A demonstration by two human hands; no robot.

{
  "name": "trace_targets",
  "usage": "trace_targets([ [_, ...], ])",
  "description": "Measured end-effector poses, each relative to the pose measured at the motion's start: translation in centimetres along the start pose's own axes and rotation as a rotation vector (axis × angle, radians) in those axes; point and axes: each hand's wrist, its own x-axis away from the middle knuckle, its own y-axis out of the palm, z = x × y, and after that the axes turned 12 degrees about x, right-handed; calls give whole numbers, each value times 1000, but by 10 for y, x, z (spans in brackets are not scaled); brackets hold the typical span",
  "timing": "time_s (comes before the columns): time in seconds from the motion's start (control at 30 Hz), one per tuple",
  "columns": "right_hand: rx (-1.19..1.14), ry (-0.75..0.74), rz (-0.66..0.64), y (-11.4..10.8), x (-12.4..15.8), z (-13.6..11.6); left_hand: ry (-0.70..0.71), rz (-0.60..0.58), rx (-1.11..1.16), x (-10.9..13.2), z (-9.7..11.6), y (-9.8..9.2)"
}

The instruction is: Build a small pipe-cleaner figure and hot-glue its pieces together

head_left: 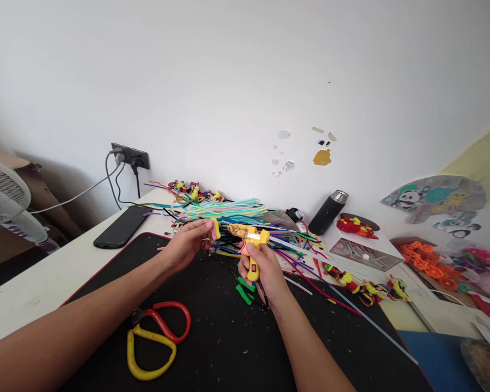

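My right hand (pixel 265 267) grips a yellow glue gun (pixel 253 239) by its handle, its nozzle pointing left. A long pale glue stick (pixel 343 296) runs from the gun's rear toward the lower right. Between the fingertips of my left hand (pixel 191 242) is a small pink and yellow fuzzy piece (pixel 215 228), held just left of the nozzle with a small gap between. Behind both hands lies a heap of colourful pipe cleaners (pixel 237 209). Short green pipe cleaner pieces (pixel 244 294) rest on the black mat (pixel 228 348) below the gun.
Scissors (pixel 159 337) with red and yellow handles lie front left. A phone (pixel 122 226) is on the table's left. Behind right stand a black flask (pixel 329 212) and a white box (pixel 363 250). Small pipe cleaner figures (pixel 373 291) lie at right. A fan (pixel 4 190) is far left.
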Motion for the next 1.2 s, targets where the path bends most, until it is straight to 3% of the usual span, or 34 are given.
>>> trace_targets([
  [0.4, 220, 20, -24, 5, 3, -1, 40, -65, -161, 2, -5, -9],
  [0.8, 488, -39, 128, 4, 7, 2, 79, -86, -271, 2, -4, -8],
  [1.2, 603, -13, 135, 9, 10, -1, 97, -123, -336, 3, -6, -8],
])
